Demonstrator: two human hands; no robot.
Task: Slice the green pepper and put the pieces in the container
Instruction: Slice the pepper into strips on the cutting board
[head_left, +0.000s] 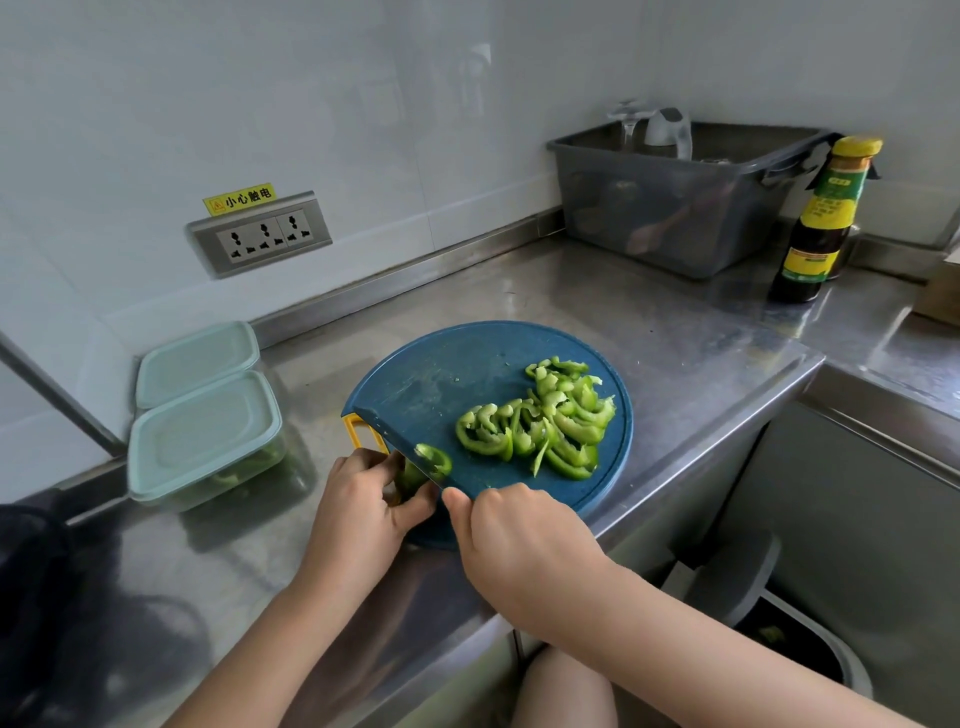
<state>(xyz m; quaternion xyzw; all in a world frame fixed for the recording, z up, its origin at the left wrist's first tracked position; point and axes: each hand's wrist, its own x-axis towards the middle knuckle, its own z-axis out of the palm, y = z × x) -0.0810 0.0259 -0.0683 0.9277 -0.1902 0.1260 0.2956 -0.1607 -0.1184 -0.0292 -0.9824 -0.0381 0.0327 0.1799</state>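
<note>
Left hand (363, 504) comes in low over the desk (649, 322) edge, fingers curled down and pinning the uncut end of the green pepper (415, 470) at the near-left rim of the round blue cutting board (441, 374). Right hand (514, 535) is wrapped round the knife (387, 441) handle (the handle itself is buried in the fist, only the thumb shows on top). The blade runs up and to the left from it, right against the pepper.

The pepper stub is glossy green. The slices (545, 426) already cut are thin curved strips, heaped loosely toward the right side of the board.

Left of the board sit two containers with pale green lids on. The nearer container (202, 441) shows some green through its clear wall, and the second container (197, 364) is just behind it. At the back there's a grey plastic bin (675, 218), a dark sauce bottle (821, 223) beside it, and a wall socket strip (260, 234). A trash bin (753, 587) stands down by the floor on the right.
</note>
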